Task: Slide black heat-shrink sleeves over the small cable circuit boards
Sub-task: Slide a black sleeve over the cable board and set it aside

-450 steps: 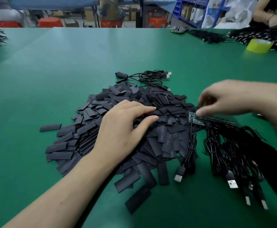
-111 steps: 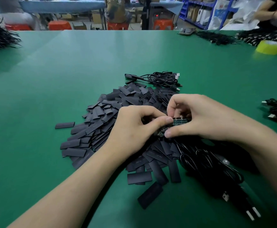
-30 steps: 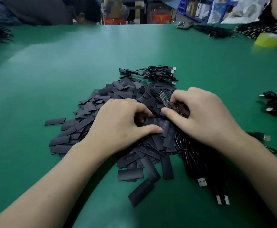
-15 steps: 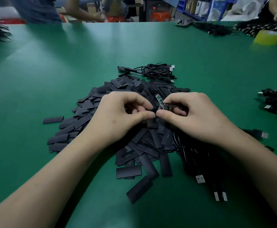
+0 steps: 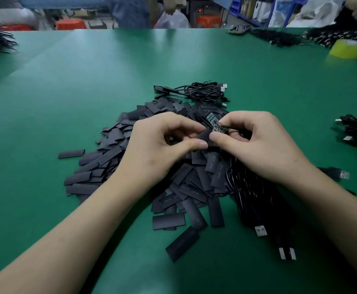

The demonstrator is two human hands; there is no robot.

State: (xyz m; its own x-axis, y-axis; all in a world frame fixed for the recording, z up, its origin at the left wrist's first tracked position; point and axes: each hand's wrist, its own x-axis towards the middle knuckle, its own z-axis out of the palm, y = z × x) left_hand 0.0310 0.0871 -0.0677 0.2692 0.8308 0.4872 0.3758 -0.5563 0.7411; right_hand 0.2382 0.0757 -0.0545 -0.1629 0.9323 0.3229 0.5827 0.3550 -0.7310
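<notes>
Raised off the pile [image 5: 113,164] within the last second: pinching one black sleeve [image 5: 204,134] in left hand [image 5: 164,143], clamping the circuit board [image 5: 213,122] in right hand [image 5: 258,143], just beside that pinch (green end jutting above). Not threaded yet; likely aligning next.

Green table [image 5: 88,81], red stools [image 5: 71,23] behind, blue shelving [image 5: 243,15]

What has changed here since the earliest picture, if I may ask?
The right hand moved left, now pinching a circuit board; the left hand lifted off the sleeve pile and pinches one sleeve at the board's lower end. Pile and coiled cable stayed put.
</notes>
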